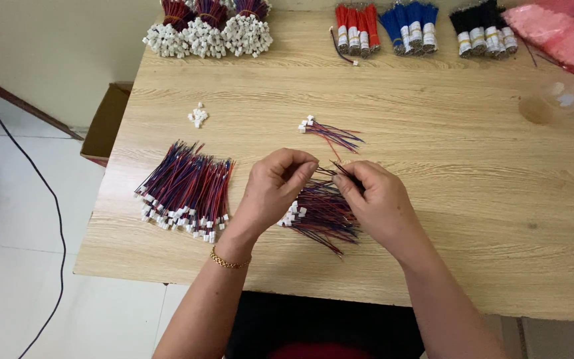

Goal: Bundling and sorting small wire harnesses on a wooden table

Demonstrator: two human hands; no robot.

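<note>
Both hands, left hand (275,189) and right hand (375,199), pinch thin wires (323,216); fingers hide the tips.

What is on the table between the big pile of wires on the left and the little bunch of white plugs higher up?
Nothing: in the head view, only bare wooden table lies between the big wire pile and the white plugs.

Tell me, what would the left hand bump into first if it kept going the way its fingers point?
Probably the right hand: the left hand points at it, with only thin wires between their fingertips.
</note>
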